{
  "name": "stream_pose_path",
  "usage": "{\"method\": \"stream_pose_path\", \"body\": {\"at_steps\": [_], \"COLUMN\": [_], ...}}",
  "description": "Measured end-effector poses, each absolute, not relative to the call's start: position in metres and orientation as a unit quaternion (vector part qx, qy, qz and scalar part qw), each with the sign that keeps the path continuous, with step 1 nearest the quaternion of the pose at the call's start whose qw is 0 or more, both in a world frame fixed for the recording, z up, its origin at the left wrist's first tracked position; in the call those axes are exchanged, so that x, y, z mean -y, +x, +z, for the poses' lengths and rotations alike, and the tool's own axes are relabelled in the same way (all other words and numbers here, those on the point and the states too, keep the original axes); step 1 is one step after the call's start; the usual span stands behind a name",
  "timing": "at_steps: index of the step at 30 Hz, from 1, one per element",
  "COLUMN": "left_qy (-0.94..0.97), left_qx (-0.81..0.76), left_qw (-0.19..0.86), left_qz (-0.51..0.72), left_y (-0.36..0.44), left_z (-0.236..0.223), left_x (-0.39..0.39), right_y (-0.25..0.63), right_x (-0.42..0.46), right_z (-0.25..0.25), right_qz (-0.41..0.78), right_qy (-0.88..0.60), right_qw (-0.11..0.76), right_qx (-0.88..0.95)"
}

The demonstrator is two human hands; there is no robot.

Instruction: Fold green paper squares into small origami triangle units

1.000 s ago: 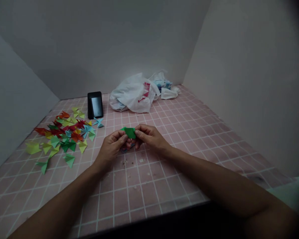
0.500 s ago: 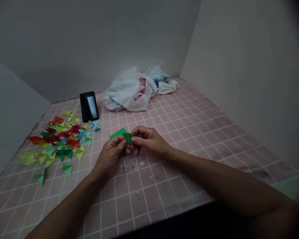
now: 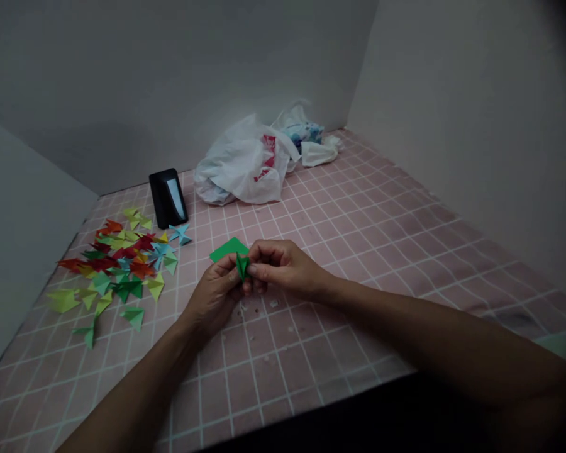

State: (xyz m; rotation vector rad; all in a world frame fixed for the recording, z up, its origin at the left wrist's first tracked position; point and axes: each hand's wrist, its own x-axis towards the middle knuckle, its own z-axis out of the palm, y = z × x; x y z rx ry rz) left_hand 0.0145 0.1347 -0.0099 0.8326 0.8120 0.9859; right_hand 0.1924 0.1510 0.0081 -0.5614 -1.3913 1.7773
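Observation:
A small green folded paper (image 3: 242,267) is pinched between my two hands over the middle of the table. My left hand (image 3: 218,288) grips its left side with thumb and fingers. On the right side, the thumb and fingertips of my right hand (image 3: 283,267) close on the same paper. Just behind my fingers lies a flat green paper sheet (image 3: 229,247), its near part hidden by my left hand. To the left spreads a pile of folded paper pieces (image 3: 127,286) in red, orange, yellow, green and light blue.
A black phone-like device (image 3: 168,198) leans behind the pile. White plastic bags (image 3: 240,167) with red print and a blue-patterned packet (image 3: 302,132) sit against the back wall. Small scraps (image 3: 274,303) dot the pink checked tablecloth (image 3: 358,220) near my hands. Walls enclose three sides.
The folded green paper has turned between my fingers and now looks narrower and upright, with folds showing. My view has shifted and tilted slightly; both hands stay at nearly the same spot.

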Motion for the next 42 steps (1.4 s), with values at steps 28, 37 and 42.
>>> {"method": "stream_pose_path", "body": {"at_steps": [28,37,42], "left_qy": [0.616,0.633,0.642], "left_qx": [-0.385,-0.384,-0.397], "left_qw": [0.407,0.407,0.386], "left_qz": [0.553,0.535,0.529], "left_y": [0.008,0.008,0.008], "left_z": [0.005,0.006,0.008], "left_x": [-0.131,-0.130,-0.129], "right_y": [0.202,0.203,0.203], "right_x": [-0.161,-0.163,-0.164], "right_z": [0.014,0.013,0.010], "right_qz": [0.578,0.613,0.632], "right_qy": [-0.283,-0.291,-0.290], "right_qw": [0.402,0.390,0.382], "right_qx": [0.651,0.622,0.609]}}
